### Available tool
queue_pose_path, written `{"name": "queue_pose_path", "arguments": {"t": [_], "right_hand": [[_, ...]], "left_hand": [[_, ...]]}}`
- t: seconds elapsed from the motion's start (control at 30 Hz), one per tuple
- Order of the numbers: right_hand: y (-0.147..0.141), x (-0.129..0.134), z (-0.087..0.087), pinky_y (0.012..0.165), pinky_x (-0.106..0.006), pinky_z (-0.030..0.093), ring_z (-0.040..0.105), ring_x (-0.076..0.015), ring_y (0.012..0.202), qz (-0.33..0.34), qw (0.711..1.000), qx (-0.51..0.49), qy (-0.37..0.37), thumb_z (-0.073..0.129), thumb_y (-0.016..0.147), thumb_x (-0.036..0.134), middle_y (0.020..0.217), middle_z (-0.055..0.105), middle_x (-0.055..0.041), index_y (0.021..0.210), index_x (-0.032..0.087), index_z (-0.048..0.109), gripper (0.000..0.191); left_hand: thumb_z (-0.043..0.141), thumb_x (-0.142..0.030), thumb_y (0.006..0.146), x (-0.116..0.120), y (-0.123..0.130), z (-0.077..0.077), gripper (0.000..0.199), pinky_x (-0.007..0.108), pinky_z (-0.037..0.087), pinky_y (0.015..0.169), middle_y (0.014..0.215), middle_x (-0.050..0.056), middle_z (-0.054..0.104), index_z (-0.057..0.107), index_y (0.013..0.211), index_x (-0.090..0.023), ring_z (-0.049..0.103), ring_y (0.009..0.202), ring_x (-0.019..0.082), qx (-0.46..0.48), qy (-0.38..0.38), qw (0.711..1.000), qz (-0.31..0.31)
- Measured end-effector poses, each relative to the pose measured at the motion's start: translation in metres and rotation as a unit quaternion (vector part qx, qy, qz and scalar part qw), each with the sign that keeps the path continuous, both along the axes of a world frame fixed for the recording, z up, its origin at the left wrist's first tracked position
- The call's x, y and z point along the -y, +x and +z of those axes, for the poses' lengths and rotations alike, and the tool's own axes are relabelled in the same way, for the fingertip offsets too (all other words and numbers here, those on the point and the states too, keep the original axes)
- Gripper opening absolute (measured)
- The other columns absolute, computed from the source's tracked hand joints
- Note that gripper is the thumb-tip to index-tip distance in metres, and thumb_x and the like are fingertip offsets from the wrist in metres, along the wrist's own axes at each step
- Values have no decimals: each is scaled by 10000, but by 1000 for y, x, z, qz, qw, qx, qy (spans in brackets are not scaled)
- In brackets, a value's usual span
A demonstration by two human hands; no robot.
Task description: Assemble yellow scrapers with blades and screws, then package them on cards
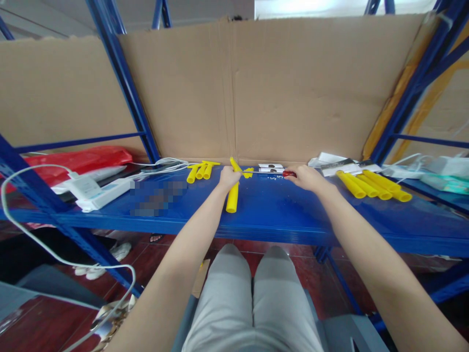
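My left hand (229,177) is closed around the upper part of a yellow tube (232,198), whose open lower end points toward me. My right hand (305,177) grips the red handle of a screwdriver (289,173). Its thin metal shaft runs left across to the yellow tube by my left fingers; whether the tip touches the tube I cannot tell. Just right of the tube lie small yellow pieces (248,172). Behind the shaft is a white card with dark spots (271,168).
Yellow T-shaped tubes (201,171) lie left on the blue shelf (278,205); several plain yellow tubes (372,186) lie right. A white power strip (106,193) with cables and a red bag (84,160) sit far left. Cardboard (293,88) walls the back, between blue posts (126,83).
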State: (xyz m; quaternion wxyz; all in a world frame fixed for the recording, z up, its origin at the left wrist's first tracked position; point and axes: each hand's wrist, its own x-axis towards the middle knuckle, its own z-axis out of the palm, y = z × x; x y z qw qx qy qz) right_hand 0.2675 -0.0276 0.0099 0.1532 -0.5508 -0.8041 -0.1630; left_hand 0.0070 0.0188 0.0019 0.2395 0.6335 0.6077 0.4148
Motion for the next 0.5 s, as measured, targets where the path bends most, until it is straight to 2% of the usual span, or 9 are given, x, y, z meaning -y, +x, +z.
{"name": "queue_pose_path", "arguments": {"t": [0.2,0.5], "right_hand": [[-5,7,3,695,-289,430,661,-249,881,-38,999,-10,5,557,863,227,1007,713,-139,1074,172,578,220],[-1,8,5,649,-282,391,647,-232,811,-24,998,9,57,523,852,250,888,723,-75,905,218,647,139]], "left_hand": [[579,-126,756,1,1,-2,98,209,459,526,634,87,682,655,697,-108,683,634,203,-6,2,1000,-4],[581,-110,747,-3,0,-4,114,201,451,526,614,79,669,631,644,-117,669,617,192,-42,6,999,-24]]}}
